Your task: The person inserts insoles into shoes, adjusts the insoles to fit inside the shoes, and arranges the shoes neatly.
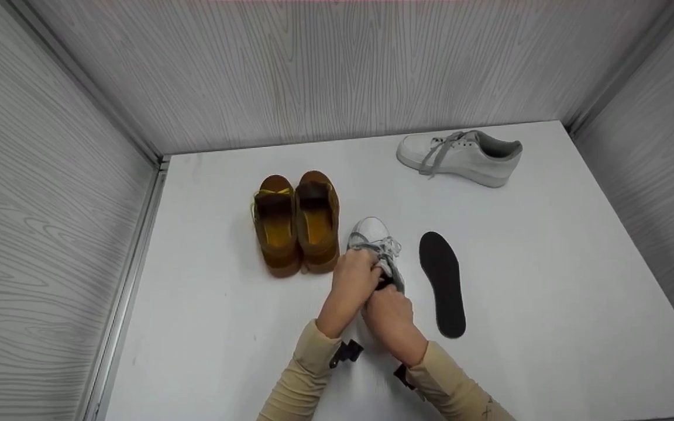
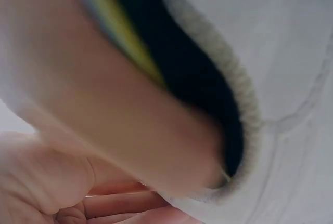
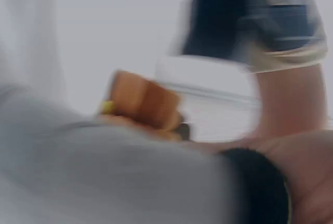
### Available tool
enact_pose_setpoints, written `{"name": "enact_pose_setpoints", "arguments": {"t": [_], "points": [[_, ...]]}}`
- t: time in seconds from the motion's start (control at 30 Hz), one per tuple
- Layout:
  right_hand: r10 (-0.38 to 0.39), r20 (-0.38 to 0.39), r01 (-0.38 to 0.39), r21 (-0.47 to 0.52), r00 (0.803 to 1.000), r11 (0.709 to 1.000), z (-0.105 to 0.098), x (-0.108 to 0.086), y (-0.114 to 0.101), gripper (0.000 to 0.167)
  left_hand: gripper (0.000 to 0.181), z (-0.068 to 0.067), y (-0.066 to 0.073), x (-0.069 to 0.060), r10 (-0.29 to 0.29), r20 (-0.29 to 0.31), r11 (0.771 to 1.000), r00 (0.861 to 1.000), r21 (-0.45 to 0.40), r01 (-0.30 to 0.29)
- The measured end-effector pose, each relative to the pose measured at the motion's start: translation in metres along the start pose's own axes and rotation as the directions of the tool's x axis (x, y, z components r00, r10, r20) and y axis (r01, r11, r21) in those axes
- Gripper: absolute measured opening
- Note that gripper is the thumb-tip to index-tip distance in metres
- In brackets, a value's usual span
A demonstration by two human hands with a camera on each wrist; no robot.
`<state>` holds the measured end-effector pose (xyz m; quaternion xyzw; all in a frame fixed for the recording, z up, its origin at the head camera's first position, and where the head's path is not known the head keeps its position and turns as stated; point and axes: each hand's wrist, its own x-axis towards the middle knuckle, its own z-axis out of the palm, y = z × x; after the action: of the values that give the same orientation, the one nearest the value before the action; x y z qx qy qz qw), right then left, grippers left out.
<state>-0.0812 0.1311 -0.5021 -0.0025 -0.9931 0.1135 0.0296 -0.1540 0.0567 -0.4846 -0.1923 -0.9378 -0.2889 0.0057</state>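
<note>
A white sneaker (image 1: 370, 227) with grey laces stands at the middle of the table, toe pointing away. My left hand (image 1: 356, 279) grips it at the tongue and laces. At the heel opening, my right hand (image 1: 389, 310) holds the shoe; its exact finger placement is partly hidden. In the left wrist view, a blurred thumb reaches into the sneaker's collar (image 2: 250, 125), with curled fingers (image 2: 130, 203) outside the heel. Beside that thumb runs a yellow strip (image 2: 125, 34) along the dark interior. A black insole (image 1: 445, 286) lies flat to the right of the hands.
A pair of brown loafers (image 1: 278, 260) with yellow insides stands left of the sneaker. Another white sneaker (image 1: 460, 161) sits at the back right, toe to the left. Grey wood-grain panels (image 1: 337, 70) enclose the white table (image 1: 547, 263) at the back and sides.
</note>
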Motion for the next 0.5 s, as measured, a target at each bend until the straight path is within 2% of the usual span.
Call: {"name": "enact_pose_setpoints", "arguments": {"t": [0.13,0.37,0.5], "points": [[0.008,-0.057,-0.005,0.051,0.998,0.999,0.014,0.010,0.003,0.027,0.032,0.000,-0.001,0.001,0.011,-0.008,1.000,1.000,-0.006,-0.011],[-0.126,-0.119,0.138,0.103,0.985,0.985,0.031,0.023,0.016,0.014,0.034,0.001,-0.001,0.002,0.037,-0.038,0.999,0.999,0.019,-0.037],[-0.142,-0.108,0.157,0.140,0.984,0.978,0.030,0.025,0.020,0.015,0.035,0.003,0.001,0.002,0.016,-0.066,0.999,0.998,0.033,-0.014]]}}
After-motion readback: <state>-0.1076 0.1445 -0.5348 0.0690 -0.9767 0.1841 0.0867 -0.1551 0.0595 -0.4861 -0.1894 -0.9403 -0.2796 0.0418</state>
